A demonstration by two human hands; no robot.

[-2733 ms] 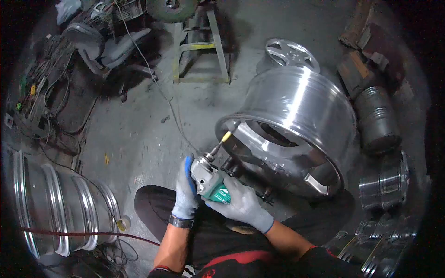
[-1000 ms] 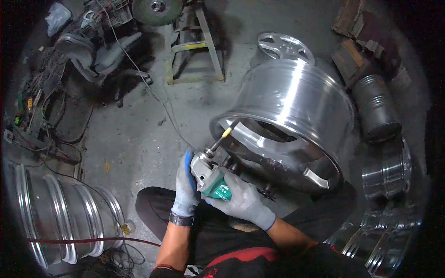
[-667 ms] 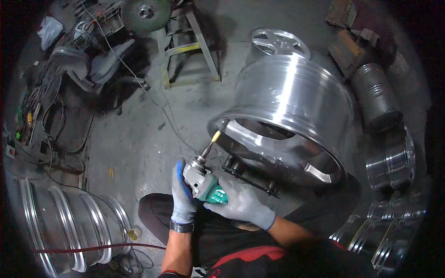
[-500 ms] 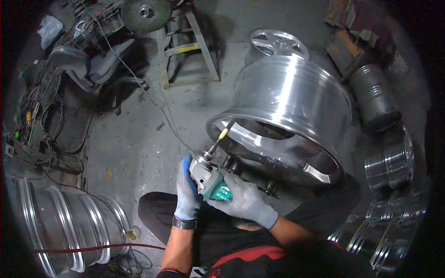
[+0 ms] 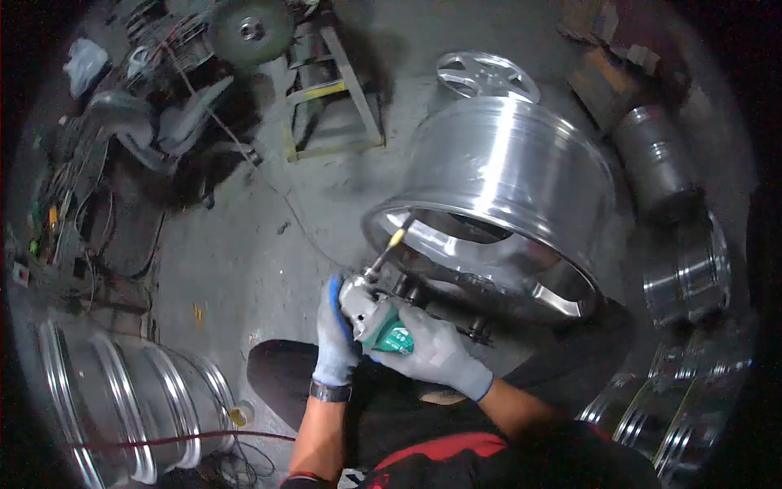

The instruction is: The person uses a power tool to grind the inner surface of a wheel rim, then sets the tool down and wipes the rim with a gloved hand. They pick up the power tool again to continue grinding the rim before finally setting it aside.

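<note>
Both of my hands wear grey gloves and hold a silver-and-green power grinder low in front of my legs. On its left side, my left hand is wrapped along the metal head. My right hand grips the green body from the right. From the head a slim shaft with a yellow band points up and away, its dark tip overlapping the near lip of a large polished alloy wheel. That wheel lies tilted, its spoked opening facing me.
Behind it rests a smaller spoked wheel face. Ribbed rims lie at lower left, more at lower right. A metal stand with a round disc stands at the back. A cord crosses the floor; a red hose runs lower left.
The grinder and both hands have shifted very slightly to the right, still in the same grip. The shaft's tip is a little further right at the wheel's lip.
</note>
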